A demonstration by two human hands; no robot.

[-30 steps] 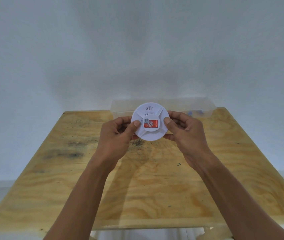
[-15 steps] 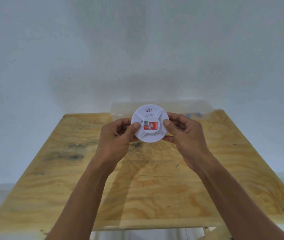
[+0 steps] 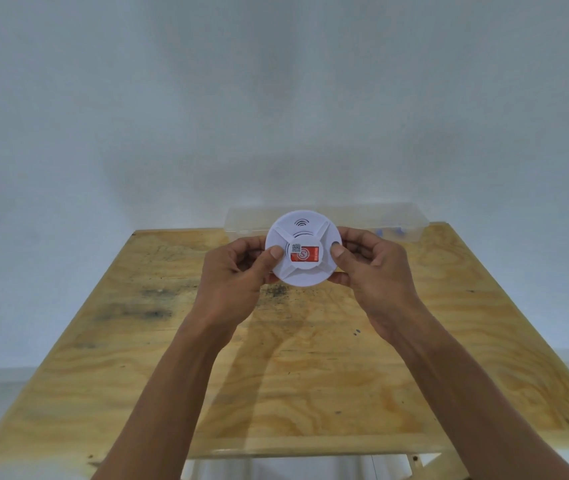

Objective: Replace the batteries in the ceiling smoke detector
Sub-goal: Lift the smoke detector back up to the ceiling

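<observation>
A round white smoke detector point(image 3: 305, 277) is held up above the far half of the wooden table point(image 3: 276, 358), its face toward me. A red label with a small code square sits at its centre, and a wave symbol is printed near its top. My left hand point(image 3: 238, 271) grips its left rim with the thumb on the face. My right hand point(image 3: 373, 268) grips its right rim, thumb on the face as well. No batteries are visible.
A clear plastic box point(image 3: 404, 223) lies along the table's far edge behind the detector, with small blue items inside at the right. A plain white wall rises behind the table. Dark stains mark the wood at the left.
The detector has turned slightly clockwise in my hands; a small round spot now shows near my right thumb. Both hands keep their grip.
</observation>
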